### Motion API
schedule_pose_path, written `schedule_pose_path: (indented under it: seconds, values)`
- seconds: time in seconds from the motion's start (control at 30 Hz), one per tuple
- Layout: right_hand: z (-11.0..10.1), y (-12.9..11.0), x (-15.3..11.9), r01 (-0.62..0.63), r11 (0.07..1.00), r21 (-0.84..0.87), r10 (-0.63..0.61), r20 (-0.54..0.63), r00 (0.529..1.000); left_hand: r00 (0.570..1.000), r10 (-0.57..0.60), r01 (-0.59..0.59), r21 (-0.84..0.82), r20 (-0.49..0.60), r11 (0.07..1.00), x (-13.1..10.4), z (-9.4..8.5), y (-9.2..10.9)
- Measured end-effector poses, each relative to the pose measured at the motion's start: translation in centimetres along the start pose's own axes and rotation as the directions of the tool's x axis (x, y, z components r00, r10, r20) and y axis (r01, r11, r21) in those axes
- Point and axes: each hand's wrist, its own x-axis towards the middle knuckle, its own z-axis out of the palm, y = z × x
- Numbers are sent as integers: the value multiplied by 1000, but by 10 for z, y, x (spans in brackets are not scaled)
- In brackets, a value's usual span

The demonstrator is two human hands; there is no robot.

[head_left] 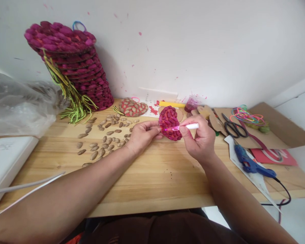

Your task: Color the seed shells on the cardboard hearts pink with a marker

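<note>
A peanut-covered piece (169, 119), painted wet-looking magenta, is tilted up above the wooden table. My left hand (145, 135) pinches its left edge between thumb and fingers. In my right hand (199, 137) is a white-handled paintbrush (191, 126), gripped like a pen. Its pink-stained tip points left and touches the lower left part of the piece. Loose unpainted peanuts (105, 146) lie scattered left of my left hand. Behind them rests a heart-shaped piece (133, 107) with plain peanuts on a red base.
A stack of magenta peanut pieces (78, 64) with a yellow-green tassel (73, 98) leans at the back left. A paint cup (191, 103) stands by the wall. Scissors (235, 128), a blue glue gun (251, 162) and an open cardboard box (282, 125) are at right; a white device (12, 162) sits left.
</note>
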Motion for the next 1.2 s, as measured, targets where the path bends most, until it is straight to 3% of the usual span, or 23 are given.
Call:
schedule_pose_path:
  seconds: [0.27, 0.47, 0.6, 0.8, 0.97, 1.2]
  values:
    - [1, 12, -4, -114, 990, 85, 118, -35, 992, 997, -64, 60, -72, -53, 996, 2, 1, 6]
    - [4, 6, -2, 15, 998, 62, -15, -6, 1000, 995, -90, 86, -99, -42, 991, 2, 1, 10]
    - [4, 6, -1, 1, 998, 68, 2, -50, 999, 992, -111, 104, -106, -64, 989, 2, 2, 11]
    - [3, 3, 0, 61, 997, 40, -60, -21, 998, 988, -127, 116, -130, -84, 985, 2, 3, 12]
    - [2, 6, 0, 15, 996, 84, -9, -77, 997, 981, -164, 146, -161, -104, 976, 1, 5, 14]
    - [1, 3, 0, 34, 997, 65, -32, -25, 999, 976, -184, 164, -167, -114, 972, 1, 5, 15]
